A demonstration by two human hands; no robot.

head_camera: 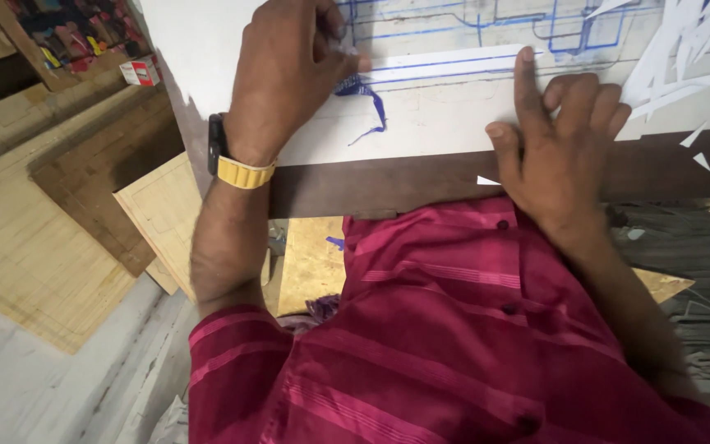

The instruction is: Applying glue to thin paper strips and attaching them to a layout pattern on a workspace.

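Observation:
A white sheet [421, 123] with blue line drawings lies on a dark wooden table [388, 185]. A long white strip [454, 62] edged with a blue line runs across it. My left hand [289, 74], with a yellow-banded watch [240, 168] on the wrist, is closed at the strip's left end. A curled blue strip [367, 99] trails out from under its fingers. My right hand [560, 140] rests spread on the sheet's near edge. Its index fingertip presses the white strip's right part.
White paper offcuts [684, 49] are piled at the sheet's far right, with small scraps [486, 180] on the table edge. Plywood boards [51, 230] lean and lie on the floor to the left. A small red and white box [140, 71] sits beyond them.

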